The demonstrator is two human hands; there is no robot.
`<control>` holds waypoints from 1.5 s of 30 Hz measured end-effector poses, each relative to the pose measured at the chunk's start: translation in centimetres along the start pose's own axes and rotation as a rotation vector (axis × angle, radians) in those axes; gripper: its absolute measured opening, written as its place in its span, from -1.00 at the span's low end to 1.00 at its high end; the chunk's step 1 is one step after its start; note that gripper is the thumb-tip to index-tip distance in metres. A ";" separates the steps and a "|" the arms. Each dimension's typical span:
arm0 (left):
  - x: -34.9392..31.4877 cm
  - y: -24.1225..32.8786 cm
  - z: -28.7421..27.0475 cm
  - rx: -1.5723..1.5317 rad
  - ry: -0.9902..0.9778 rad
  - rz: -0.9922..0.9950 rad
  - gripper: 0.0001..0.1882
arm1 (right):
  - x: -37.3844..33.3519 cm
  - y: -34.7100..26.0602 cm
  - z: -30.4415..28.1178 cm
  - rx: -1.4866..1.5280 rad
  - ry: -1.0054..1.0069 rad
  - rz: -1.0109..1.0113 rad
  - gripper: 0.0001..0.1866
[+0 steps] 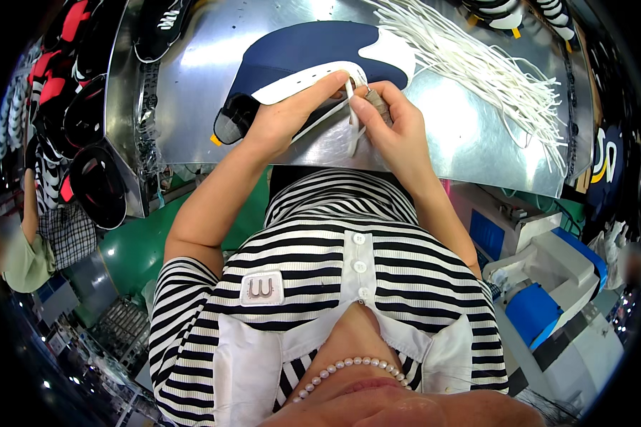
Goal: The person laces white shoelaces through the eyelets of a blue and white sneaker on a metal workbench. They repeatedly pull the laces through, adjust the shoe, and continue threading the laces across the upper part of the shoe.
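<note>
A navy and white shoe upper [303,46] lies on its side on the metal table, its black heel collar toward the left. My left hand [285,117] is closed on the upper's white eyelet edge, thumb and forefinger near the front eyelets. A white shoelace [352,132] hangs down between my two hands. In my right hand [399,128] is a short tool with a brownish-grey handle [378,105], its tip close to the eyelets. The thumb and forefinger of that hand are pinched beside the lace; whether they also grip it I cannot tell.
A large bundle of white shoelaces [477,82] spreads over the right of the metal table [199,78]. Black and red shoe uppers [96,185] hang at the left. More striped uppers [502,16] sit at the far right. A white and blue machine [548,277] stands at the lower right.
</note>
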State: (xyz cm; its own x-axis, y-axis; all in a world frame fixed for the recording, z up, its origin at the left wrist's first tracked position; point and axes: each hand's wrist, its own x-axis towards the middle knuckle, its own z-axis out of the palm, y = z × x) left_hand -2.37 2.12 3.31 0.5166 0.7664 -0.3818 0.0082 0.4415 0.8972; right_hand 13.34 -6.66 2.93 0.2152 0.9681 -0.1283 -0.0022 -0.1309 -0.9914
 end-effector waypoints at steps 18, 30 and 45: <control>0.9 -1.4 0.9 0.768 0.010 0.651 -0.69 | 1.2 0.0 -1.9 -0.326 0.012 -0.076 -0.86; 2.1 -3.0 -1.3 0.290 -0.087 -0.011 -0.51 | 1.3 -0.1 -3.0 -0.826 0.043 -0.158 -0.77; 0.3 0.7 -0.7 1.013 -0.286 0.425 -0.57 | 4.0 2.6 -5.8 0.259 0.368 0.029 -0.61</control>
State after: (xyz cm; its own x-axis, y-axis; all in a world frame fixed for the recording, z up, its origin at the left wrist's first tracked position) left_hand -2.86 2.95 3.64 0.8183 0.5721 -0.0558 0.4075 -0.5089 0.7582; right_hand 19.85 -4.41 0.00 0.5444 0.8182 -0.1848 -0.2474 -0.0539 -0.9674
